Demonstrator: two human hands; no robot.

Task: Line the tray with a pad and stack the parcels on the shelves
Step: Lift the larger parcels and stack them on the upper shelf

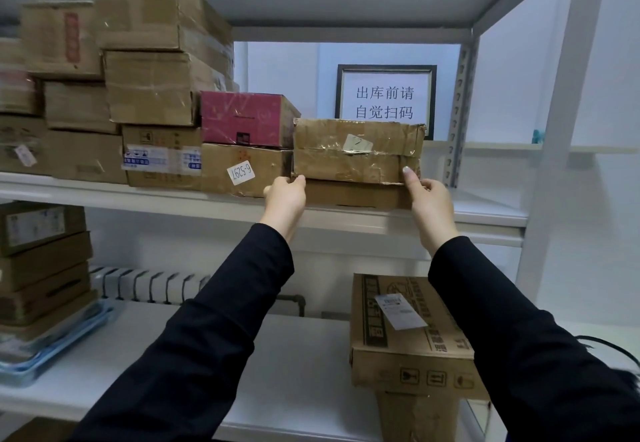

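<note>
A parcel storeroom or pickup depot. White metal shelving (pixel 346 220) with slotted uprights holds stacks of taped cardboard boxes (pixel 156 88), many carrying shipping labels — one sticker (pixel 241 172) reads "6-5297", like a shelf code. Behind the shelves a framed sign (pixel 385 100) in Chinese asks people to scan the code before taking goods out. Plain pale walls and a radiator (pixel 145 286) — nothing domestic.
</note>
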